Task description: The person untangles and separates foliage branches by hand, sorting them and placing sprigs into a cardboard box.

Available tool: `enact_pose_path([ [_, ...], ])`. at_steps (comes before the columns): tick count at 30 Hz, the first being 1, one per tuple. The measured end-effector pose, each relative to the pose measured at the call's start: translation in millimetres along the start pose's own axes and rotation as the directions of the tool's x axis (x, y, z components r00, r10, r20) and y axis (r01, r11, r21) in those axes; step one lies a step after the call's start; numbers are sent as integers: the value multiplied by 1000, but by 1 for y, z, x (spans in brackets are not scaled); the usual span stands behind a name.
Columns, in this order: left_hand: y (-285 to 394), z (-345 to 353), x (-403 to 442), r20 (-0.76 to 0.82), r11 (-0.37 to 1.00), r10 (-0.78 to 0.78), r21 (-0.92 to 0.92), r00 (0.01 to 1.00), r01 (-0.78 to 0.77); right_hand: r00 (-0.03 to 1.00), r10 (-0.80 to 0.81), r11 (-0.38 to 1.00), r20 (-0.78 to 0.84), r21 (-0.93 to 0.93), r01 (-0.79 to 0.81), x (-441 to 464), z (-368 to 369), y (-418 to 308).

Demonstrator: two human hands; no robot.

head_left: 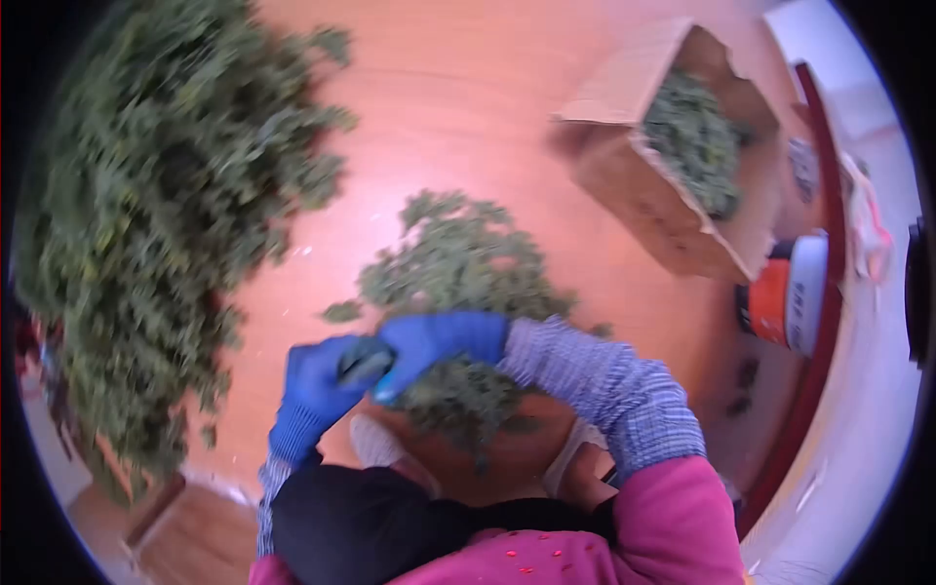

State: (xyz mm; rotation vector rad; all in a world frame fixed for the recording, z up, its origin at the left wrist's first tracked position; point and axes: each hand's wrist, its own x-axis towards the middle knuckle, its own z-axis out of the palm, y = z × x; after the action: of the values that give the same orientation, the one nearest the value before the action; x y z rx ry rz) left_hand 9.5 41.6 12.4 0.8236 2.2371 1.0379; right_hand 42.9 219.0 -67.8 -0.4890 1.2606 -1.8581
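Both of my hands wear blue gloves and meet low in the middle of the view. My left hand [327, 378] is closed around a dark green leafy bunch [365, 360]. Touching the same bunch from the right is my right hand [429, 343], its fingers curled; a small light-blue thing shows under its fingertips, too blurred to name. A loose pile of green leafy sprigs [468, 258] lies just beyond my hands, and more sprigs [463, 400] lie below my right wrist.
A large heap of leafy branches [166, 214] fills the left side. An open cardboard box [653, 210] holding greenery stands at the upper right. Beside it are an orange-and-white tub [785, 292] and a dark red edge [829, 224]. My feet are just below the sprigs.
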Motion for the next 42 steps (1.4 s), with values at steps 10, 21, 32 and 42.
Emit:
enact_pose_path([
  [10,-51,-47,-72,232,955,-2,290,973,-67,972,122,445,-199,-864,-233,-110,44,-67],
  [21,-208,66,-513,362,454,-880,451,308,768,862,-198,324,-467,-861,-392,-126,-6,-69],
  [32,-183,-51,-56,-463,898,-170,291,870,330,909,-312,249,-278,-947,-204,9,19,-46],
  [42,-225,-26,61,-563,772,-315,317,764,551,919,-278,382,-280,-910,-162,8,38,-20],
])
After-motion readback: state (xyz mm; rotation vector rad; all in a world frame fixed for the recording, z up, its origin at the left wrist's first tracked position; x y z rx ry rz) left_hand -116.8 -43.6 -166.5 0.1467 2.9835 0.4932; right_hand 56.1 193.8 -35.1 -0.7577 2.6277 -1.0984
